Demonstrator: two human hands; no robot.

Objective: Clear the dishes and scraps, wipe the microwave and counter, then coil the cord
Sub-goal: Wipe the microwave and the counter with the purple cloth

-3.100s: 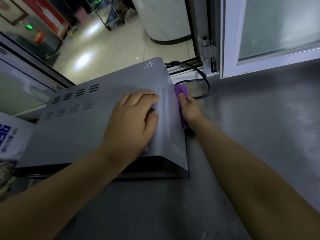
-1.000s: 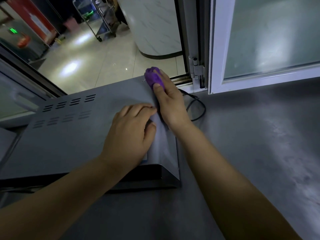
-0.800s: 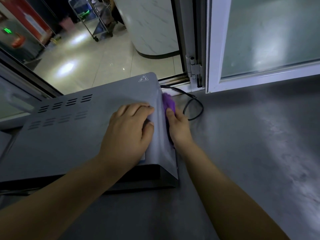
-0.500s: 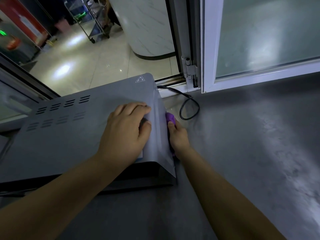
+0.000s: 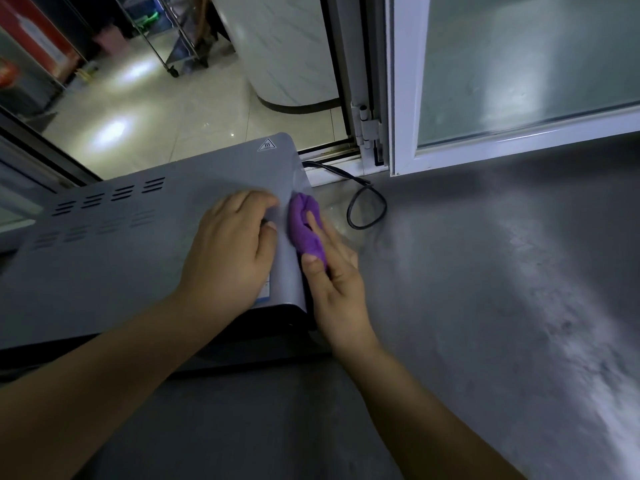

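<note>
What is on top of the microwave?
Only the left hand rests flat on the microwave top, partly covering a label; a warning sticker shows at the far corner.

Grey counter [image 5: 485, 306] carries the microwave [image 5: 138, 244] and looped black cord [image 5: 367, 209].

Premises are presenting as a commercial food-service kitchen: a microwave [image 5: 138, 244] is sitting on a grey table [image 5: 485, 306] beside a serving hatch, overlooking a tiled hall with a steel trolley [image 5: 173, 36].
</note>
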